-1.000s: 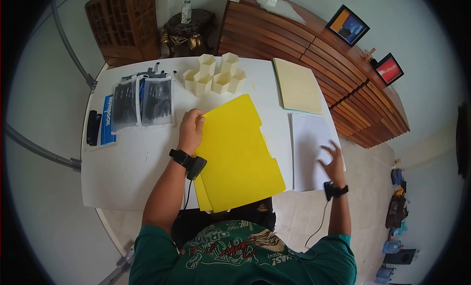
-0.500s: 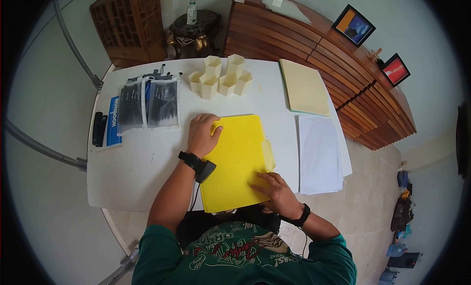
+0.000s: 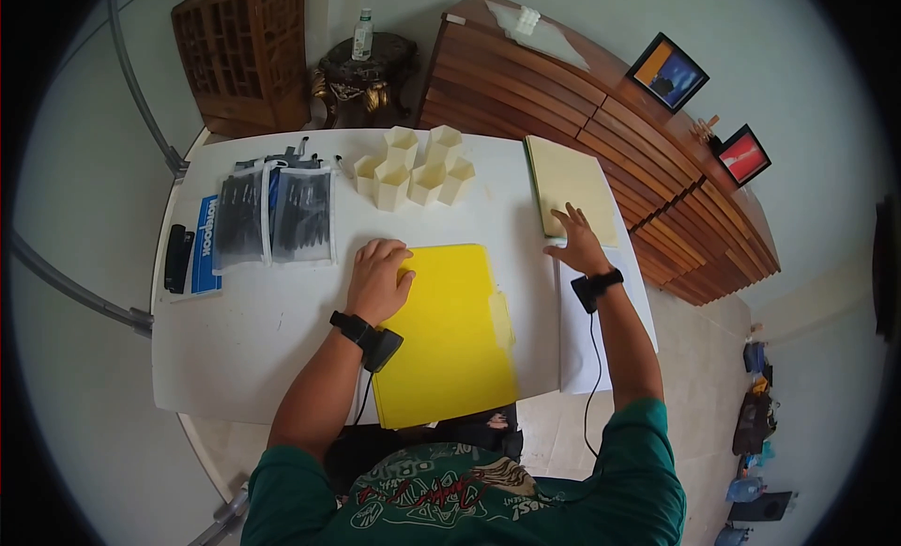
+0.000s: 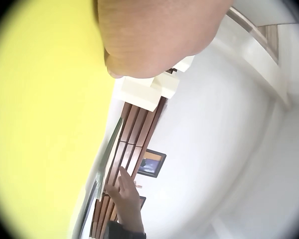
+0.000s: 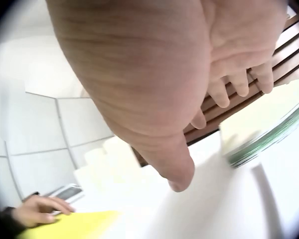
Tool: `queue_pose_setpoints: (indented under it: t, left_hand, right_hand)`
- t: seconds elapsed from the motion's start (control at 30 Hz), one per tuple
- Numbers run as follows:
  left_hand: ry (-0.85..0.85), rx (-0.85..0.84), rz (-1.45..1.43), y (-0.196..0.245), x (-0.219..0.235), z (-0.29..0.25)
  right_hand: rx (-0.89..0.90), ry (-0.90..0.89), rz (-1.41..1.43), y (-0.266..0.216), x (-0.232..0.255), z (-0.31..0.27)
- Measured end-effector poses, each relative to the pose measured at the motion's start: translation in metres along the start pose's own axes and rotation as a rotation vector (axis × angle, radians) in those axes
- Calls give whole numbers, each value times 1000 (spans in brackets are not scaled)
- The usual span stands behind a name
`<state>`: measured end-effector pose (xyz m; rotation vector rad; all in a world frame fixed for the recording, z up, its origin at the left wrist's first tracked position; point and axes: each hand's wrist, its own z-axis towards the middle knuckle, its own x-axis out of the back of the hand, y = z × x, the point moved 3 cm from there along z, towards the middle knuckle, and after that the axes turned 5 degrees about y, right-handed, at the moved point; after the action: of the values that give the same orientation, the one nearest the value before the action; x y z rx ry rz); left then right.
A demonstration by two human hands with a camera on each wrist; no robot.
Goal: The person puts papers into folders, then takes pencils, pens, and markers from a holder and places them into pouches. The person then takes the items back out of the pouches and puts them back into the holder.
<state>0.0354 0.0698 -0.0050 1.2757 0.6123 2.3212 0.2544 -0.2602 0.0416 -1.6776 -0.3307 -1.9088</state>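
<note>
A stack of yellow folders (image 3: 446, 344) lies at the table's front edge, with a pale tab on its right side. My left hand (image 3: 379, 281) rests on the stack's upper left corner, fingers relaxed. At the right, my right hand (image 3: 580, 243) is over the near end of a cream folder stack (image 3: 572, 184), fingers spread and holding nothing. In the right wrist view the right hand (image 5: 159, 64) hangs above the table beside the cream stack's green-edged side (image 5: 269, 139). White paper sheets (image 3: 584, 344) lie partly under the right wrist.
Cream hexagonal cups (image 3: 410, 175) stand at the back middle. At the left are two mesh pouches (image 3: 277, 217), a blue notebook (image 3: 206, 246) and a black object (image 3: 176, 259). A wooden cabinet (image 3: 526, 76) stands behind the table.
My right hand came to the yellow stack's lower right, then moved up and right to the cream stack. The yellow folders, tilted earlier, now lie straighter; my left hand stays at their upper left.
</note>
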Motion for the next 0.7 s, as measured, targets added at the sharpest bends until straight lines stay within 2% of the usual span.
queue_pose_setpoints:
  t: [0.07,0.13,0.23,0.27,0.3,0.37,0.4,0.43,0.53,0.6,0.7]
  left_hand:
    - [4,5,-4,1,1,0]
    - [8,16,-8,1,3,2]
    - [2,32,1,1,3,1]
    - [3,30,-1,1,3,1]
    - [4,29,-3,1,3,1]
    - [10,38,-9,-1,2,0]
    - [3,36,-14,-2,1,-1]
    - [10,37,-15,-2,1,-1]
    - [22,36,-21,-2,3,-1]
    - [27,53,-50,-3,3,-1]
    - [46,59,-79,-7,1,-1]
  right_hand:
    - [15,55,-72,5,0,16]
    - [-172,-117,-10,-2,8,22]
    - [-63,-103,-181,-7,9,23]
    - [161,6,-160,2,3,21]
    - [177,4,-166,7,0,22]
    - [79,23,-60,17,-2,24]
    - [162,110,-36,23,-6,24]
    - [168,113,-39,28,-9,26]
    - [157,33,-212,39,-12,32]
    - [152,307,-226,41,1,33]
    - [81,627,-179,-5,63,8]
